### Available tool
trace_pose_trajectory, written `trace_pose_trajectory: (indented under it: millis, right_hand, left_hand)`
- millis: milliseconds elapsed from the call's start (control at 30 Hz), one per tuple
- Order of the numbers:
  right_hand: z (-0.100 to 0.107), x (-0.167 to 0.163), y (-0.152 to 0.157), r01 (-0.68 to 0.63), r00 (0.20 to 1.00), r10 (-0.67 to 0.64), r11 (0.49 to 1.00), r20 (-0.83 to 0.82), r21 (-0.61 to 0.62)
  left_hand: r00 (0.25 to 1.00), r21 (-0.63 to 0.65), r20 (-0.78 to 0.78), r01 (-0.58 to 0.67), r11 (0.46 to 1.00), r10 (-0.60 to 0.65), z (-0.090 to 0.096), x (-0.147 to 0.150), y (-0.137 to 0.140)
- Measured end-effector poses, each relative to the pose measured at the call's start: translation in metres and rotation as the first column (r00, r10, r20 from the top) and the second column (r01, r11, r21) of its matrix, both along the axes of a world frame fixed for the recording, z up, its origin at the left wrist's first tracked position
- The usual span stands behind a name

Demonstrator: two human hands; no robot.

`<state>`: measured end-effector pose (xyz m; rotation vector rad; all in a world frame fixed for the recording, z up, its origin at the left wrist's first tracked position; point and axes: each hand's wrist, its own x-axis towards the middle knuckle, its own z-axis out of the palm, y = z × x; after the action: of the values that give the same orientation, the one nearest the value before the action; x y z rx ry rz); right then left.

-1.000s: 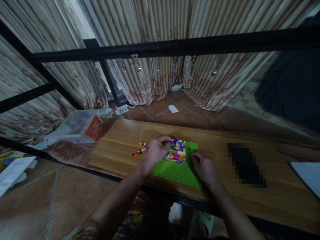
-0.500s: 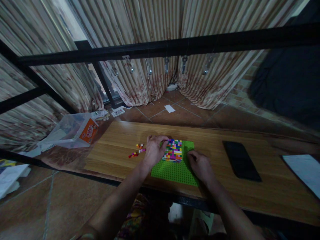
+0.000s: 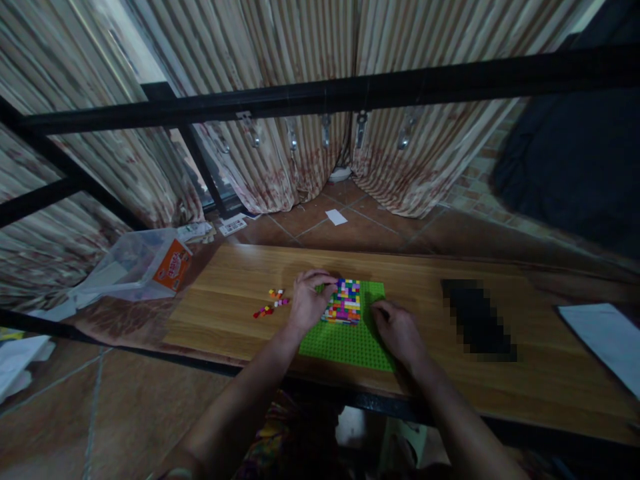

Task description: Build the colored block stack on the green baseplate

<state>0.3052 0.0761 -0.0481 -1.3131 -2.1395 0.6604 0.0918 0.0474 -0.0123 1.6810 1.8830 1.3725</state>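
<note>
A block of small multicoloured toy bricks (image 3: 346,303) stands on a green studded baseplate (image 3: 345,350). My left hand (image 3: 309,300) reaches over the block's left side, thumb and fingers pinched at its far left corner. Whatever lies between those fingertips is too small to make out. Close to the baseplate's right edge, my right hand (image 3: 397,327) is curled closed, a little apart from the block. Its fingers hide anything inside them. Several loose bricks (image 3: 270,310) in orange, yellow, red and pink lie on the wooden table left of my left hand.
On the right of the table (image 3: 210,313) lies a dark flat object (image 3: 480,320), blurred by pixels, with a white sheet (image 3: 600,340) beyond it. A clear plastic bin (image 3: 135,267) with an orange label sits at the far left. A black bar (image 3: 310,97) crosses above the table.
The view has shifted slightly, so everything sits a little further left. Both hands keep nearly the same place by the block, with only slight finger movement at the left hand.
</note>
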Motion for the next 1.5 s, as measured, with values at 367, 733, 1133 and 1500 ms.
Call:
trace_pose_trajectory:
  millis: [367, 733, 1133, 1500]
  right_hand:
    - [0.001, 0.001, 0.000, 0.006, 1.000, -0.006, 1.000, 0.018, 0.010]
    - [-0.002, 0.001, 0.000, -0.004, 1.000, 0.003, 1.000, 0.014, 0.019]
    - [-0.003, 0.003, -0.001, -0.011, 0.999, 0.009, 1.000, 0.052, 0.024]
    - [-0.012, 0.005, 0.001, -0.007, 0.998, 0.004, 0.999, 0.063, 0.038]
  left_hand:
    - [0.898, -0.136, 0.439, 0.055, 0.989, 0.010, 0.001, 0.001, 0.014]
    - [0.764, -0.270, 0.640, 0.130, 0.954, 0.077, 0.005, 0.005, 0.019]
    - [0.786, -0.296, 0.612, 0.119, 0.948, 0.092, 0.010, 0.010, 0.018]
    - [0.960, -0.224, 0.233, -0.104, 0.969, 0.157, 0.007, -0.078, -0.046]
